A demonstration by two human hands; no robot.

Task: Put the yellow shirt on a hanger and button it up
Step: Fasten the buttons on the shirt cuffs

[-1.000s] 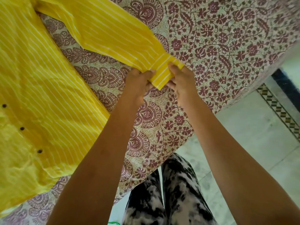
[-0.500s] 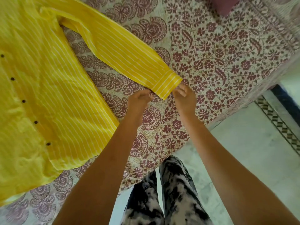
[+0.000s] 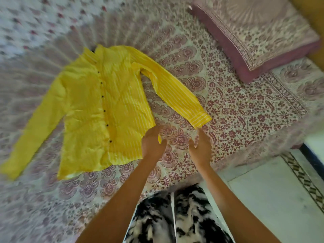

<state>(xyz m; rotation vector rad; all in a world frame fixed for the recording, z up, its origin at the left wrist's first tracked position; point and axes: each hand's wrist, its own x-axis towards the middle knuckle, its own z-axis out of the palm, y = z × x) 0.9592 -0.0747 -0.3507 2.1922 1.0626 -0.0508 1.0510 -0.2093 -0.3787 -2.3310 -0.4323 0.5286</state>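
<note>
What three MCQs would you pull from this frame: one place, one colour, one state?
1. Where does the pillow lie relative to the yellow shirt?
A. up and to its right, on the bed sheet
B. under it
C. on the floor

2. What colour are the shirt's buttons?
A. white
B. dark
C. red

3. How is the shirt now?
A. hung on a hanger
B. folded in a stack
C. spread flat, sleeves out

Key: 1 A, the pillow sits at the upper right of the view, apart from the shirt; 2 B, dark dots run down the front placket; 3 C, it lies flat on the sheet and no hanger shows.
</note>
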